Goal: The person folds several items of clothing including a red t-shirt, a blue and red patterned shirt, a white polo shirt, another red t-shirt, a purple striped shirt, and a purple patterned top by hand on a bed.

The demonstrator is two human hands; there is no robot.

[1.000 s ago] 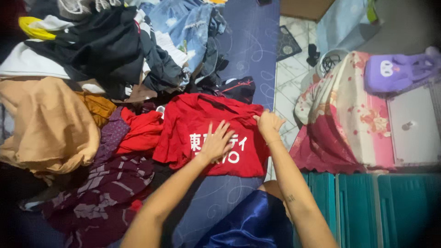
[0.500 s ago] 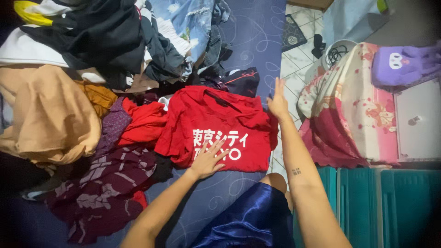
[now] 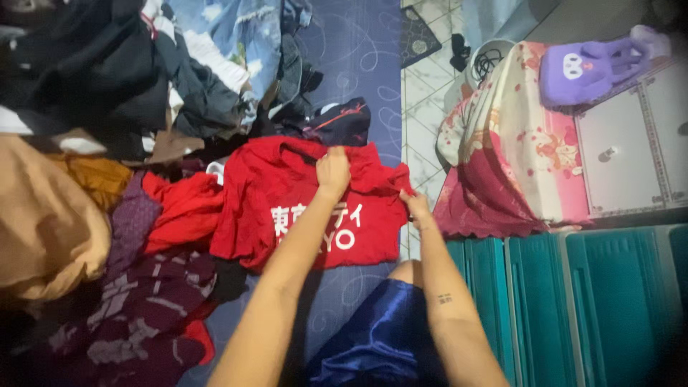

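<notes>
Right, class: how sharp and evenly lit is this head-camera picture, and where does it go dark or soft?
Head view: soft throughout; dark vignette at the corners; light flat and dim, no glare; left hand and right hand on the red T-shirt slightly smeared.

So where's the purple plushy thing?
In the head view, the purple plush toy sits at the top right, on the white cabinet, beside the flowery pink blanket, away from both hands.

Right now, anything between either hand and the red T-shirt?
Nothing visible. The left hand already grips the red T-shirt near its upper middle, and the right hand pinches its right edge. The other clothes lie to the left, clear of both hands.
</notes>
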